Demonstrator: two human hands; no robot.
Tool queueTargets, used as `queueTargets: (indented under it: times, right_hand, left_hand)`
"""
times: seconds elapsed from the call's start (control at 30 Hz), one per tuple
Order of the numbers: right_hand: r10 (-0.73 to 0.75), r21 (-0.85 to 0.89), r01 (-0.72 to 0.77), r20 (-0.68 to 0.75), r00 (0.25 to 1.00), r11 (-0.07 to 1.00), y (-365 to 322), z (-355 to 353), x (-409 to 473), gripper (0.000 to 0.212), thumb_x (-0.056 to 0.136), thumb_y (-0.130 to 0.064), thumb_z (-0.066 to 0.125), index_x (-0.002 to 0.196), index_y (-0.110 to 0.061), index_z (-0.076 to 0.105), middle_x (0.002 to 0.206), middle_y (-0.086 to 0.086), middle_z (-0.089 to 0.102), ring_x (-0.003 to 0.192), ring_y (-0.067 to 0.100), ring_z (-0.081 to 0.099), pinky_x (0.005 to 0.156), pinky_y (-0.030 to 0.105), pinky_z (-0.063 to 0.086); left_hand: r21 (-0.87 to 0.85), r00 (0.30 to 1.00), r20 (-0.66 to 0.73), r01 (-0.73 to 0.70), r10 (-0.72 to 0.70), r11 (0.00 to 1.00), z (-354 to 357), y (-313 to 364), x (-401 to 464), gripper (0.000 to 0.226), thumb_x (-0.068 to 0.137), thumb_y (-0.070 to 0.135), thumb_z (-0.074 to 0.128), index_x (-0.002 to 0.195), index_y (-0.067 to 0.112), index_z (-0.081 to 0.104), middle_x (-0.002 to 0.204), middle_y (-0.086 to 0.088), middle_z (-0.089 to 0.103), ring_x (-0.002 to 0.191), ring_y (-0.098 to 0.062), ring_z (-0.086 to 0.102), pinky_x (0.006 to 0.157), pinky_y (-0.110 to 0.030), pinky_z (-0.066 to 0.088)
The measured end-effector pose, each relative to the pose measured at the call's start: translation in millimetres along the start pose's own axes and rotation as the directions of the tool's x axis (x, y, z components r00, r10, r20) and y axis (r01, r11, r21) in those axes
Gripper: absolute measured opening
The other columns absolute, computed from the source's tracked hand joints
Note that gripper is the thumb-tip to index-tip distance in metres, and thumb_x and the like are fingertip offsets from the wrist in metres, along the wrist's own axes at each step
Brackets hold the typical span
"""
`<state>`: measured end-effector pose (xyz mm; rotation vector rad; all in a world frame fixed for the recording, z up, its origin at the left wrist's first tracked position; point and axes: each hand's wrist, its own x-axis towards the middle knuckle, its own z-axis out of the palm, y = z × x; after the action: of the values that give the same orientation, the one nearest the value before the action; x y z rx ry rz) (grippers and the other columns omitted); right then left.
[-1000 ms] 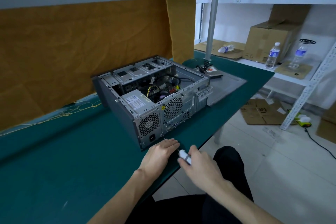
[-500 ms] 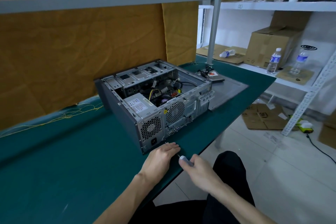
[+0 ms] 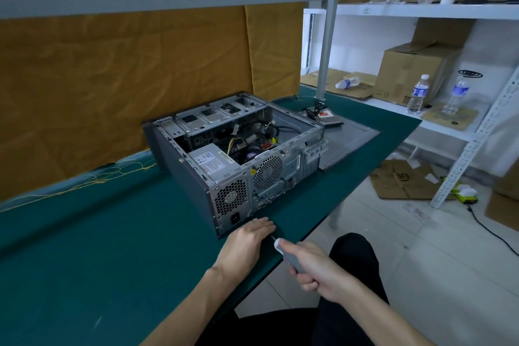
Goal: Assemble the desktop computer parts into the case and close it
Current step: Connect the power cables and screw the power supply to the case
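An open grey computer case [image 3: 196, 177] lies on its side on the green table [image 3: 84, 247], its rear panel with two fan grilles facing me. Inside show the power supply [image 3: 213, 161] and cables. My left hand [image 3: 247, 241] rests flat on the table just in front of the case's rear corner, fingers straight. My right hand [image 3: 317, 272] grips a grey screwdriver [image 3: 289, 257] with a white tip end, its thin shaft pointing toward my left hand. The grey side panel [image 3: 351, 140] lies flat to the right of the case, with a hard drive [image 3: 328, 118] and cables at its far end.
A grey upright post [image 3: 327, 45] stands at the table's far corner. White shelving [image 3: 421, 11] to the right carries cardboard boxes and water bottles. Flattened cardboard [image 3: 401, 180] and a cable lie on the tiled floor. An orange cloth hangs behind the table.
My right hand has pulled back toward me with the screwdriver, away from my left hand. The left hand has stayed on the table. The view has tilted slightly.
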<state>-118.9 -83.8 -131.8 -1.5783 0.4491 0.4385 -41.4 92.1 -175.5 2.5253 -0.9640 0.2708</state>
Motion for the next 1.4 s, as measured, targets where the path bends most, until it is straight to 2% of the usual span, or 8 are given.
queueTargets:
  times: [0.07, 0.13, 0.2, 0.4, 0.63, 0.87, 1.07, 1.4]
  right_hand:
    - [-0.202, -0.461, 0.132, -0.104, 0.974, 0.877, 1, 0, -4, 0.041, 0.097, -0.057, 0.057, 0.092, -0.017, 0.048, 0.067, -0.004, 0.058, 0.046, 0.010, 0.047, 0.045, 0.026, 0.030]
    - [-0.497, -0.887, 0.145, -0.105, 0.862, 0.438, 8, 3, -2, 0.036, 0.101, -0.057, 0.046, 0.091, -0.023, 0.039, 0.077, -0.008, 0.054, 0.066, 0.014, 0.060, 0.054, 0.031, 0.034]
    - [-0.612, -0.941, 0.173, -0.043, 0.790, 0.290, 11, 7, -1, 0.032, 0.105, -0.053, 0.038, 0.090, -0.026, 0.034, 0.077, -0.010, 0.051, 0.067, 0.017, 0.060, 0.055, 0.031, 0.034]
    - [-0.309, -0.469, 0.243, -0.067, 0.949, 0.849, -4, -4, 7, 0.042, 0.101, -0.052, 0.054, 0.080, -0.018, 0.043, 0.073, -0.001, 0.051, 0.059, 0.013, 0.043, 0.056, 0.028, 0.034]
    - [-0.594, -0.965, 0.147, -0.012, 0.804, 0.219, -7, 12, -2, 0.038, 0.106, -0.052, 0.040, 0.099, -0.017, 0.053, 0.092, 0.002, 0.068, 0.081, 0.024, 0.068, 0.061, 0.032, 0.039]
    - [-0.380, -0.696, 0.244, -0.046, 0.924, 0.676, -12, 3, 6, 0.053, 0.103, -0.049, 0.051, 0.063, -0.018, 0.035, 0.057, -0.006, 0.038, 0.047, 0.013, 0.032, 0.048, 0.028, 0.028]
    - [-0.558, -0.948, 0.121, -0.067, 0.827, 0.294, -13, 21, -3, 0.042, 0.106, -0.051, 0.041, 0.081, -0.017, 0.045, 0.080, 0.000, 0.062, 0.071, 0.022, 0.061, 0.056, 0.031, 0.034]
    - [-0.338, -0.741, 0.188, -0.056, 0.939, 0.644, -17, 7, 16, 0.055, 0.101, -0.050, 0.052, 0.059, -0.020, 0.035, 0.057, -0.007, 0.038, 0.039, 0.007, 0.030, 0.042, 0.022, 0.026]
  left_hand:
    - [0.023, 1.000, -0.009, -0.003, 0.003, 1.000, -5, 3, -2, 0.048, 0.093, -0.008, 0.057, 0.136, 0.011, 0.065, 0.144, -0.003, 0.060, 0.141, -0.018, 0.049, 0.117, -0.034, 0.039]
    - [0.104, 0.989, -0.127, -0.061, 0.075, 0.993, -15, 3, -6, 0.040, 0.084, -0.007, 0.068, 0.120, 0.009, 0.075, 0.132, -0.006, 0.068, 0.130, -0.025, 0.059, 0.105, -0.045, 0.051]
    - [0.224, 0.931, -0.324, -0.099, 0.170, 0.970, -26, -3, -8, 0.029, 0.082, -0.002, 0.070, 0.107, 0.010, 0.078, 0.127, -0.005, 0.070, 0.124, -0.030, 0.061, 0.099, -0.046, 0.050]
    - [0.404, 0.823, -0.549, 0.106, 0.148, 0.909, -66, -4, 6, 0.034, 0.092, 0.014, 0.065, 0.126, 0.019, 0.067, 0.137, -0.004, 0.059, 0.131, -0.029, 0.050, 0.096, -0.041, 0.039]
    - [0.394, 0.871, -0.491, 0.211, 0.010, 0.895, -98, -11, 30, 0.045, 0.094, 0.031, 0.069, 0.135, 0.013, 0.063, 0.138, -0.010, 0.063, 0.130, -0.032, 0.057, 0.110, -0.047, 0.041]
    - [0.283, 0.845, -0.531, 0.250, -0.066, 0.926, -98, -9, 31, 0.038, 0.090, 0.031, 0.078, 0.124, 0.015, 0.073, 0.123, -0.003, 0.073, 0.117, -0.024, 0.068, 0.107, -0.040, 0.047]
    - [0.302, 0.847, -0.529, 0.252, -0.059, 0.919, -99, -8, 30, 0.037, 0.090, 0.032, 0.077, 0.123, 0.016, 0.073, 0.123, -0.003, 0.073, 0.116, -0.023, 0.069, 0.106, -0.040, 0.048]
    - [0.324, 0.849, -0.526, 0.249, -0.045, 0.913, -98, -9, 31, 0.035, 0.091, 0.031, 0.076, 0.122, 0.016, 0.073, 0.122, -0.002, 0.074, 0.116, -0.023, 0.069, 0.105, -0.039, 0.048]
